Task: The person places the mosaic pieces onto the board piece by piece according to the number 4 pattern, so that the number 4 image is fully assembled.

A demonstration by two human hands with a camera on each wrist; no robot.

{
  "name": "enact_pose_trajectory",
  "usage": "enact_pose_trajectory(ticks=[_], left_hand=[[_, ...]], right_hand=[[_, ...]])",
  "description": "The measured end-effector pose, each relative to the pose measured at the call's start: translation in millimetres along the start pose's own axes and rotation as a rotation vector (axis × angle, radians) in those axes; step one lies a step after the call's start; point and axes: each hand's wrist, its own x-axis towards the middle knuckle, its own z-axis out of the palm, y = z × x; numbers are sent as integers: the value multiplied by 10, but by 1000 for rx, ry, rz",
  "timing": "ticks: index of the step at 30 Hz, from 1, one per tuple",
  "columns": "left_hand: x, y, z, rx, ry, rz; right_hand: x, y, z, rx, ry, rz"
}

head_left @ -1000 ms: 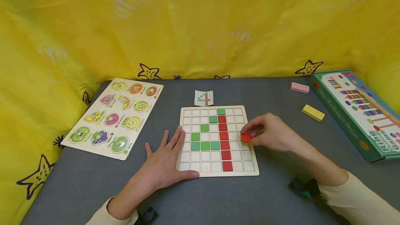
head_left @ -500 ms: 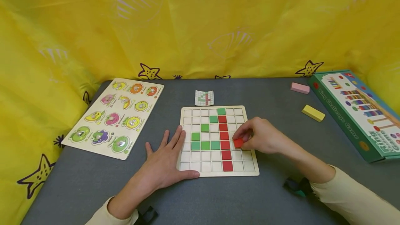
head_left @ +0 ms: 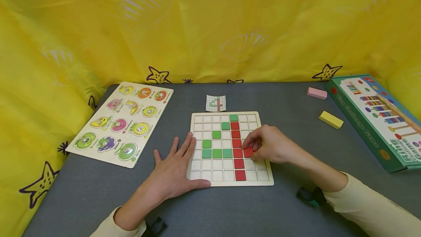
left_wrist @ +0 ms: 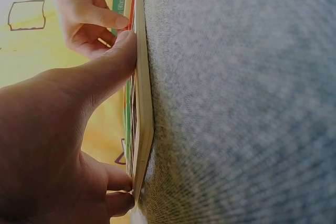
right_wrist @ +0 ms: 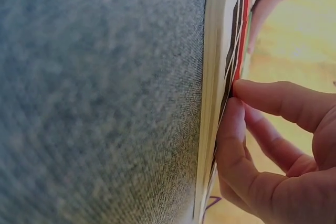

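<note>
A square wooden grid board (head_left: 241,183) lies on the table, with a column of red tiles (head_left: 236,134) and several green tiles (head_left: 216,134) in its cells. My right hand (head_left: 273,145) pinches one more red tile (head_left: 248,152) between thumb and fingers, low over the cell just right of that column. Whether the tile is fully seated is hidden by the fingers. My left hand (head_left: 172,173) rests at the board's near left corner, fingers spread along the left edge and thumb on the front edge. In the left wrist view, its thumb (left_wrist: 113,66) touches the rim.
A small card (head_left: 215,103) printed with a coloured grid lies just behind the board. To the left is a fruit puzzle board (head_left: 108,127). On the right are a pink block (head_left: 317,93), a yellow block (head_left: 330,120) and a green game box (head_left: 371,131). Yellow cloth (head_left: 204,28) hangs behind.
My right hand has carried the red tile leftward from the board's right side and lowered it beside the red column. The left hand has stayed where it was.
</note>
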Motion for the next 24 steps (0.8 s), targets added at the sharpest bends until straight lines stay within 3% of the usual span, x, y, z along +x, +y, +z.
enact_pose_trajectory(ticks=[17,24], left_hand=[[-6,11,18,8,-2,-4],[-54,-46,-33,8,-8,9]], right_hand=[[-32,-1,37,-8,16,-23],[-136,42,-34,-4,38,-85]])
